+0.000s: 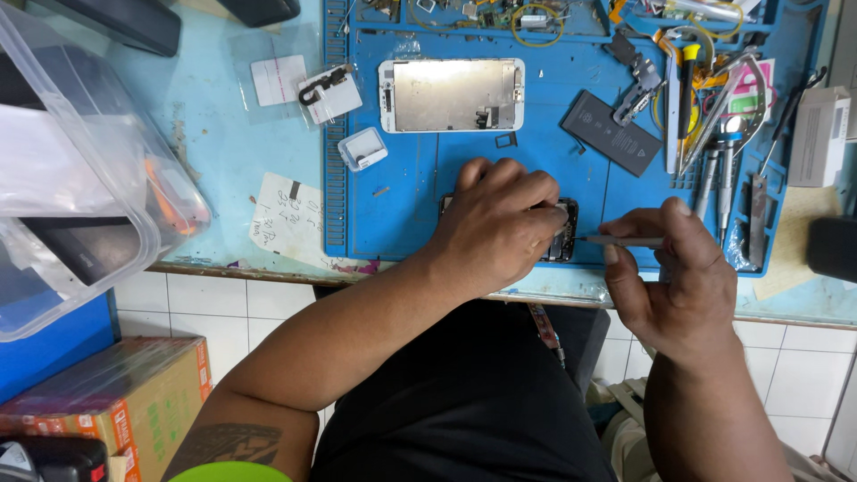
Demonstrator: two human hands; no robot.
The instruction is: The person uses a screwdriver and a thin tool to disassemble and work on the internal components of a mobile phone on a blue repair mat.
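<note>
The person is working on an opened phone body (564, 234) that is lying on the blue work mat (402, 205), close to the near edge of the table (214, 134). The left hand (500, 219) is resting on top of the phone body, fingers curled down and pressing on it to hold it flat, so most of it is hidden; only its dark right end is showing beside the knuckles. The right hand (665, 277) is closed around a thin metal tool (620, 240), pinching it between thumb and fingers and pointing its tip at that exposed end. Whether the tip is touching a part inside cannot be told.

Judging by how things are lying, the disassembly looks well advanced. The screen assembly (451, 95) is already off and is lying face down toward the far edge of the mat, its metal backing up. A flat black battery (611, 132) is sitting apart on the mat, to the right of the screen assembly and tilted. A small clear parts box (363, 148) is standing to the left of the screen assembly, near the mat's left edge. A row of screwdrivers and tweezers (714, 134) is lying toward the mat's right edge.

What seems left is fine work inside the phone body itself, then refitting the battery and screen assembly, since both are lying well apart from it.

A paper note (290, 219) is lying on the bare table just beside the mat's left edge.
</note>
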